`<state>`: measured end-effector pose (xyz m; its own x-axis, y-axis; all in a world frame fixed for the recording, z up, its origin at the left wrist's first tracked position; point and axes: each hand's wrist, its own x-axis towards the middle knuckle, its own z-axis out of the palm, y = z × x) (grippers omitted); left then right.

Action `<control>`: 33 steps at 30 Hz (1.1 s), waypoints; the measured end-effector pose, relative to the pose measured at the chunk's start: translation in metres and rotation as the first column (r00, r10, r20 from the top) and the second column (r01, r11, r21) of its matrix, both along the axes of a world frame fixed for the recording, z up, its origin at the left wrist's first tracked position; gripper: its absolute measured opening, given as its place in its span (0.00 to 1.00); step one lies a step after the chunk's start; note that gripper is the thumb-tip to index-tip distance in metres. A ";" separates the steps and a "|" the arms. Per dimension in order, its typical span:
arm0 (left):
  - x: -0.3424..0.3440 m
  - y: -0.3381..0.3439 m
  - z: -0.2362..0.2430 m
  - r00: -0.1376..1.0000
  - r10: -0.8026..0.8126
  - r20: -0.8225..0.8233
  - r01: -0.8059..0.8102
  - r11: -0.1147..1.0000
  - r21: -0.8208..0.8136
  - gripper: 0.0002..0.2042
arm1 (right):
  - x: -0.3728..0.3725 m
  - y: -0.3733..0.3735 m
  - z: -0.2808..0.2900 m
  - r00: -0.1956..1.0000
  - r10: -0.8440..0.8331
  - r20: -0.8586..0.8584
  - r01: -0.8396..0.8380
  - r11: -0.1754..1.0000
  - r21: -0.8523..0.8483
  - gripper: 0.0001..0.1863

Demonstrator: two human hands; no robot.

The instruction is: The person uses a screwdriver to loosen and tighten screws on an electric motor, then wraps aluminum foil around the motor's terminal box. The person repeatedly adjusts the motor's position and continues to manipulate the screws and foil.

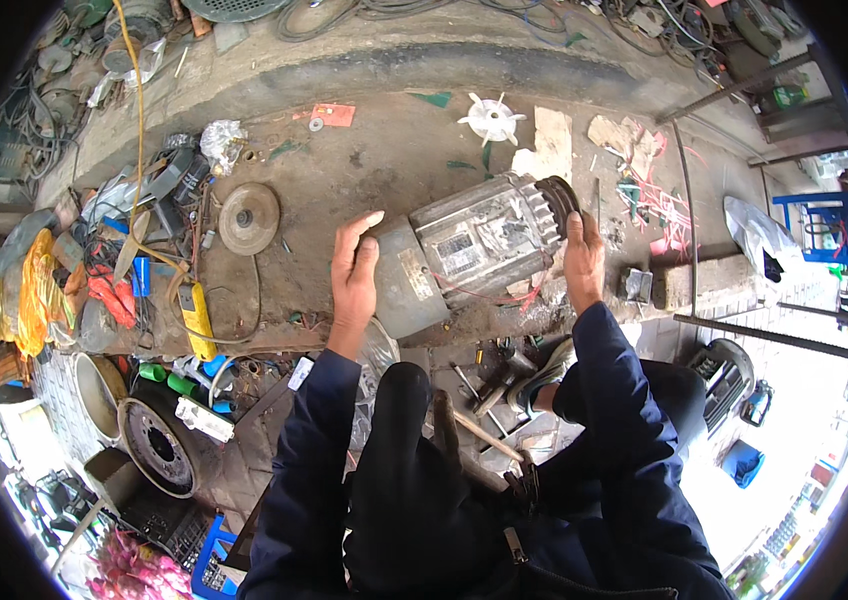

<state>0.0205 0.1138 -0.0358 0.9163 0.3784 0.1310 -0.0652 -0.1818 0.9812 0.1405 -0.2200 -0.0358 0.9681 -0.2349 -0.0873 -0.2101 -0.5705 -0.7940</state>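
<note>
A grey, worn electric motor (pixel 479 245) lies on its side on the dirty work surface in front of me, slightly tilted. Its smooth cover (pixel 399 275) is at the left end, and a dark grooved pulley (pixel 561 198) is at the right end. My left hand (pixel 352 280) is against the cover end, fingers curved along it. Round the pulley end, my right hand (pixel 584 258) has its thumb and fingers on the motor, with some fingers hidden. Thin red wires hang along the motor's near side. Beyond it lies a white fan wheel (pixel 492 119).
Left of the motor are a round metal disc (pixel 249 218), a yellow clamp meter (pixel 196 312) and a pile of tools and bags. Red wire scraps (pixel 666 205) and a wooden block (pixel 709 283) lie to the right. A wheel rim (pixel 157 447) and a hammer handle (pixel 489 436) are below.
</note>
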 end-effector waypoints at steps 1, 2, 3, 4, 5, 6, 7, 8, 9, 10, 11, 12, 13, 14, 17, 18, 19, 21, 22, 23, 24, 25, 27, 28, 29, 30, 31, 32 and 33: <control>0.004 0.003 0.000 0.999 -0.044 -0.005 0.044 0.999 0.006 0.16 | -0.002 -0.003 -0.002 0.999 0.023 0.035 -0.021 0.999 -0.032 0.26; 0.008 0.005 -0.001 0.998 -0.024 -0.051 0.021 0.998 -0.051 0.14 | -0.001 -0.004 -0.004 0.999 0.024 0.034 -0.021 0.996 -0.088 0.26; 0.009 0.006 -0.001 0.999 -0.038 -0.023 0.037 0.999 -0.021 0.14 | 0.001 -0.008 -0.005 0.999 0.038 -0.037 -0.041 0.996 -0.085 0.25; 0.009 0.007 0.000 0.998 -0.049 -0.030 0.050 0.999 0.000 0.14 | 0.003 -0.008 -0.006 0.998 0.055 -0.028 -0.058 0.989 -0.135 0.25; 0.007 0.006 0.000 0.998 -0.040 -0.041 0.041 0.999 0.024 0.14 | 0.007 -0.010 -0.006 0.996 0.090 -0.015 -0.091 0.986 -0.138 0.24; 0.004 0.005 0.002 0.997 -0.039 -0.067 0.042 0.998 0.045 0.14 | 0.009 -0.011 -0.006 0.994 0.108 0.018 -0.104 0.985 -0.141 0.23; 0.002 0.004 0.003 0.995 -0.033 -0.094 0.039 0.997 0.060 0.14 | 0.010 -0.011 -0.005 0.994 0.106 -0.003 -0.105 0.984 -0.141 0.22; 0.000 0.002 0.004 0.998 -0.027 -0.064 0.031 0.998 0.061 0.14 | 0.012 -0.011 -0.005 0.995 0.096 0.005 -0.095 0.985 -0.144 0.21; -0.002 -0.002 0.004 0.999 -0.013 -0.035 0.015 0.998 0.056 0.15 | 0.013 -0.010 -0.005 0.995 0.099 0.016 -0.096 0.984 -0.147 0.21; -0.004 -0.005 0.004 1.000 -0.001 -0.013 0.001 0.999 0.054 0.15 | 0.016 -0.009 -0.005 0.996 0.084 0.010 -0.082 0.988 -0.130 0.20; -0.008 -0.008 0.003 1.000 0.013 -0.007 -0.013 0.999 0.049 0.15 | 0.019 -0.008 -0.005 0.997 0.082 0.005 -0.081 0.990 -0.112 0.20; -0.011 -0.012 0.002 1.000 0.030 -0.001 -0.030 0.998 0.046 0.15 | 0.024 -0.006 -0.006 0.997 0.083 0.002 -0.082 0.992 -0.093 0.19; -0.014 -0.013 0.001 0.999 0.045 -0.001 -0.044 0.998 0.054 0.15 | 0.030 -0.004 -0.007 0.995 0.102 0.023 -0.101 0.994 -0.050 0.19; -0.015 -0.014 0.000 0.998 0.059 0.000 -0.059 0.997 0.045 0.15 | 0.033 -0.003 -0.009 0.994 0.103 0.043 -0.101 0.994 -0.052 0.19; -0.020 -0.016 -0.006 0.995 0.099 -0.018 -0.098 0.993 0.059 0.16 | 0.035 -0.001 -0.015 0.990 0.079 0.120 -0.075 0.996 -0.037 0.17; -0.022 -0.016 -0.008 0.994 0.110 -0.023 -0.108 0.990 0.086 0.16 | 0.033 -0.001 -0.017 0.990 0.077 0.117 -0.071 0.996 -0.057 0.16; -0.023 -0.015 -0.008 0.994 0.108 -0.021 -0.105 0.987 0.119 0.16 | 0.030 -0.002 -0.018 0.987 0.097 0.131 -0.095 0.995 -0.024 0.16; -0.023 -0.015 -0.009 0.995 0.095 -0.033 -0.093 0.993 0.068 0.17 | 0.030 -0.005 -0.020 0.981 0.098 0.165 -0.104 0.994 0.025 0.16; -0.020 -0.015 -0.009 0.993 0.100 -0.063 -0.096 0.994 0.058 0.17 | 0.032 -0.006 -0.020 0.978 0.116 0.172 -0.127 0.991 0.051 0.16; -0.019 -0.014 -0.008 0.995 0.077 -0.067 -0.074 0.996 0.038 0.17 | 0.033 -0.006 -0.019 0.983 0.119 0.143 -0.125 0.991 0.037 0.16; -0.020 -0.013 -0.007 0.992 0.071 -0.101 -0.067 0.997 0.043 0.17 | 0.034 -0.006 -0.019 0.985 0.139 0.104 -0.142 0.990 0.025 0.16; -0.020 -0.011 -0.004 0.990 0.073 -0.122 -0.065 0.996 0.065 0.18 | 0.034 -0.005 -0.018 0.992 0.120 0.042 -0.122 0.991 0.054 0.16; -0.019 -0.009 0.000 0.986 0.064 -0.156 -0.043 0.989 0.139 0.18 | 0.029 -0.003 -0.016 0.995 0.101 -0.026 -0.098 0.991 0.090 0.17; -0.019 -0.008 0.003 0.985 0.067 -0.159 -0.035 0.980 0.195 0.18 | 0.023 -0.003 -0.016 0.995 0.077 -0.062 -0.073 0.996 0.060 0.18; -0.018 -0.008 0.006 0.982 0.083 -0.168 -0.034 0.961 0.276 0.18 | 0.015 -0.002 -0.016 0.999 0.048 0.006 -0.048 0.999 0.005 0.21; -0.017 -0.008 0.010 0.980 0.097 -0.176 -0.026 0.930 0.366 0.17 | 0.001 -0.004 -0.016 1.000 0.009 -0.028 -0.009 1.000 -0.001 0.24; -0.016 -0.010 0.014 0.967 0.124 -0.223 -0.010 0.892 0.451 0.17 | -0.014 -0.007 -0.016 1.000 -0.001 -0.022 0.001 1.000 -0.001 0.25; -0.016 -0.013 0.019 0.968 0.116 -0.223 0.026 0.837 0.547 0.17 | -0.029 -0.012 -0.014 0.999 0.009 -0.041 -0.010 1.000 -0.005 0.25; -0.017 -0.017 0.024 0.956 0.136 -0.259 0.063 0.770 0.635 0.17 | -0.042 -0.022 -0.009 0.981 0.089 -0.174 -0.088 0.996 0.015 0.21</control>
